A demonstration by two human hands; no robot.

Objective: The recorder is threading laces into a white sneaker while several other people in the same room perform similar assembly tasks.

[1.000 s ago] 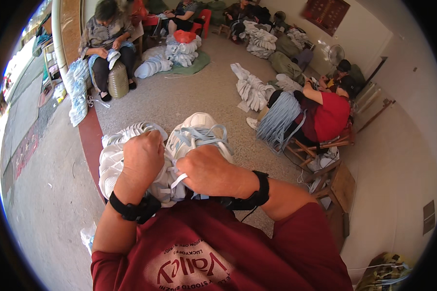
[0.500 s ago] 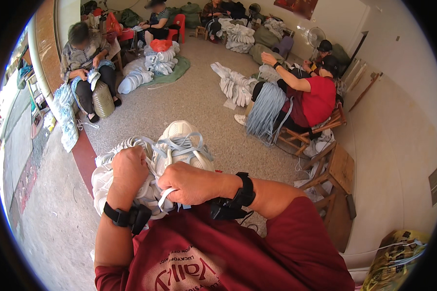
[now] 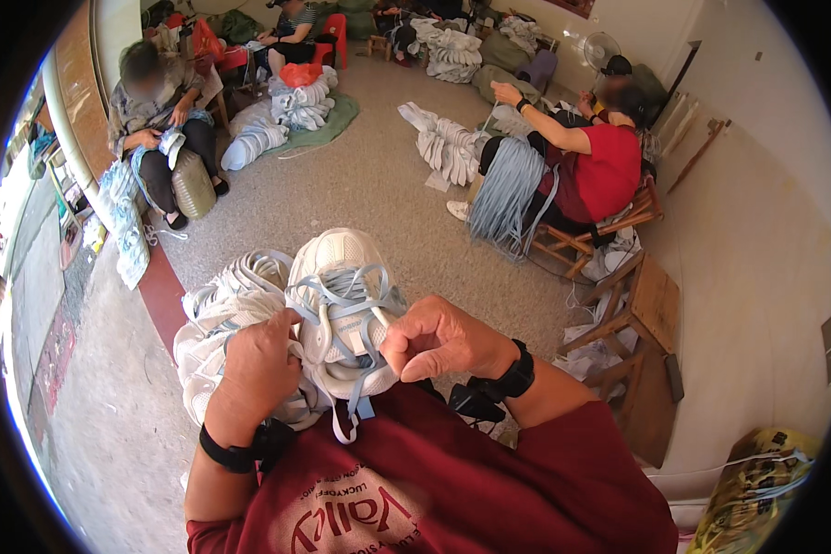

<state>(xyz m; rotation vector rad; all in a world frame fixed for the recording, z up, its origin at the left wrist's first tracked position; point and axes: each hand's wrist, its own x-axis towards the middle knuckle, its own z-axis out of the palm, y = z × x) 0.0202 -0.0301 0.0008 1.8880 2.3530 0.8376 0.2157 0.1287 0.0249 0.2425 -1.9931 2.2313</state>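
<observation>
Right hand [image 3: 448, 342]: fingers curled at white shoe's [image 3: 344, 323] right side, hold unclear. Left hand [image 3: 260, 365]: curled, left side, grip hidden. Blue laces [image 3: 341, 281]: across shoe.

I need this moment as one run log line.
laced shoe: toe pointing away | left hand: at its left side, grip unclear | right hand: curled at its right edge, grip unclear | white shoes: piled left

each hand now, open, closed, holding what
Left hand: closed, at the shoe's left side; contents hidden.
Right hand: fingers curled by its right side; cannot tell if it holds anything.
</observation>
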